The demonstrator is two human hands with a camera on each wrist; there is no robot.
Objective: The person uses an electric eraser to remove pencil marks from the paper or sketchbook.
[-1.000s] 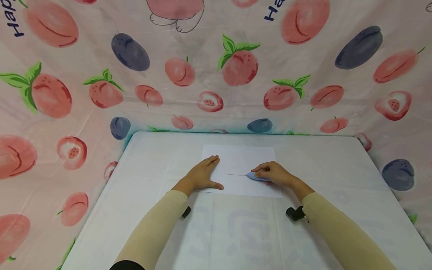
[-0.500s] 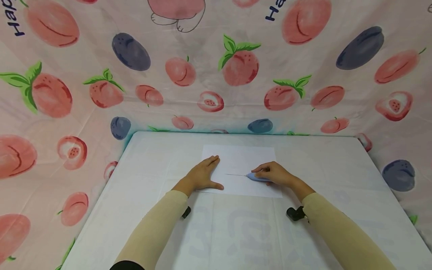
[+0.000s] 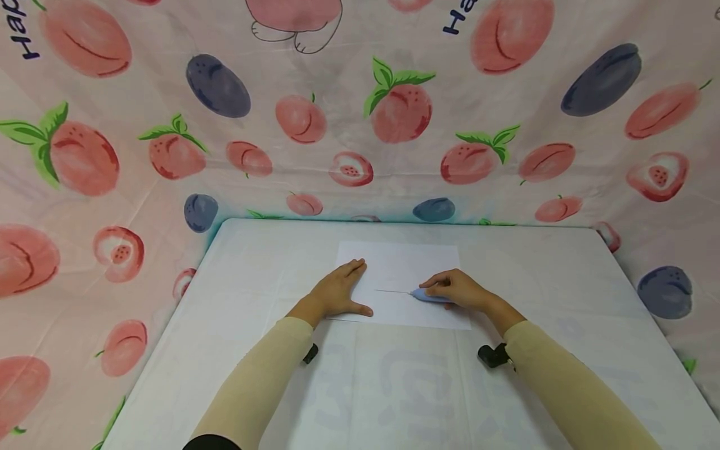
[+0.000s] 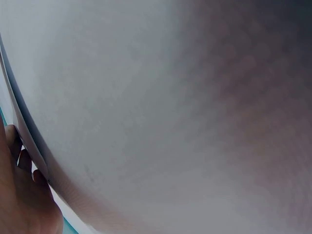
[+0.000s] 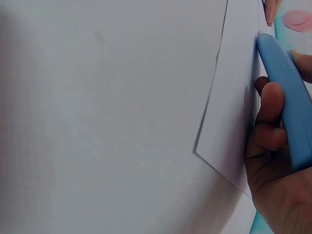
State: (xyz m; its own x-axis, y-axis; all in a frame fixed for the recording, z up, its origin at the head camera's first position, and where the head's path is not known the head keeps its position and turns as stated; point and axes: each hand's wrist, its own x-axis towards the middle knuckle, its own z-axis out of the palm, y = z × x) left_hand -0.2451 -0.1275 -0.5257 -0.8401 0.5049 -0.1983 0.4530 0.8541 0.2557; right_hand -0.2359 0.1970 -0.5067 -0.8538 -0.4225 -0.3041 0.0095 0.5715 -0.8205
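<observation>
A white sheet of paper lies on the table. My left hand rests spread over its left side, thumb pointing to the right. In my right hand is a light blue utility knife, with a rounded body and a small pale tip. Fingers curl beneath it and the thumb lies along its top. The tip meets the paper at the right end of a thin, straight dark line. In the left wrist view, the left hand shows only at the lower left edge.
A white cover with faint printed marks spreads over the table. Behind and beside it hangs a pink fruit-patterned cloth. Black wrist devices sit under both forearms, such as the right camera mount.
</observation>
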